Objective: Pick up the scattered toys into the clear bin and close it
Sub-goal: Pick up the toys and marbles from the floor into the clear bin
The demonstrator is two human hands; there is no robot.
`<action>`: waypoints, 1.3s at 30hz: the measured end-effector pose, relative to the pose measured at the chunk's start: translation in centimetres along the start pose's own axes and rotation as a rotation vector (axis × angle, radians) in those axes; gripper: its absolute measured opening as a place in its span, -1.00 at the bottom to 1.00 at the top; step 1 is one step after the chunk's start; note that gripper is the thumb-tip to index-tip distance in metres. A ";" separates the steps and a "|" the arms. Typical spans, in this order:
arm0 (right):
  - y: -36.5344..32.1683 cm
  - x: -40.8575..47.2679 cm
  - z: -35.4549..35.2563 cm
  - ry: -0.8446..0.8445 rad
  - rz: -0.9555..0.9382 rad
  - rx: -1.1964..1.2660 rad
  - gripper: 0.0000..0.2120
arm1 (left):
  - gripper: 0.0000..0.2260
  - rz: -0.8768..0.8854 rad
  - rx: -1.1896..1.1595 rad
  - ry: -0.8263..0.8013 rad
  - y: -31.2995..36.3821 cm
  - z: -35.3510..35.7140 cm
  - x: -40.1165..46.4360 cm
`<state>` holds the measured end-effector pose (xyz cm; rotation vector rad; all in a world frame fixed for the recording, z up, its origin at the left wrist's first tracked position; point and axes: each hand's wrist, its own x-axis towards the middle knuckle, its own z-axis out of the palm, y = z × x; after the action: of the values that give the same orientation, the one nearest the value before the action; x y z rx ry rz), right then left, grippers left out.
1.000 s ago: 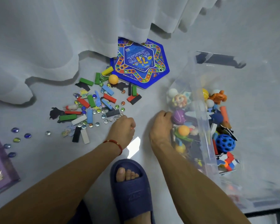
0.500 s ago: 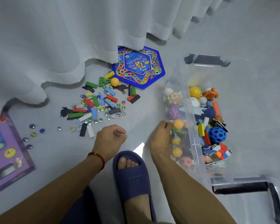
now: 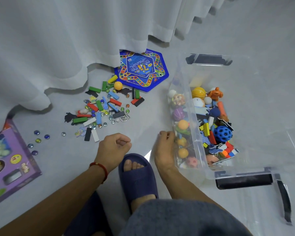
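**Toy pickup, mid-collection: bin partly filled, lid not yet on**

Your landmark is the clear bin, standing open on the floor and already loaded with balls, blocks and figures. Your right hand rests against its near left wall, fingers curled at the plastic; whether that grip actually clamps the wall I cannot tell. Your left hand hovers left of the bin above the floor, fingers curled into a fist; whether anything is inside it I cannot tell.

The scattered toys lie well left of the bin: coloured blocks, glass beads, an orange ball, a metal ring puzzle. A blue hexagonal game board sits beyond them, partly under the curtain.

Judged step: gathering. Next, you need to scoop the small pieces, since beads will roll. The lid's location is unclear.
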<state>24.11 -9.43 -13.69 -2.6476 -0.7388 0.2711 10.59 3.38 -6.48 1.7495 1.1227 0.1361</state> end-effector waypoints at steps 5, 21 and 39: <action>0.5 -2.9 -1.0 -0.107 -0.006 -0.269 -0.72 | -0.94 -0.030 -0.015 -0.011 -0.2 -0.1 -0.5; 0.3 0.4 -1.5 -0.292 0.029 -0.351 -0.62 | -0.96 -0.079 -0.051 -0.043 -1.0 -0.8 -2.3; 1.3 2.7 -28.3 -0.198 0.703 1.481 -0.81 | -0.59 -0.094 -0.750 -0.658 24.0 0.3 -4.7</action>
<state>34.93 -17.67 11.32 -1.3111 0.3647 0.8492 22.95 -1.70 14.02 0.9496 0.5495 -0.0733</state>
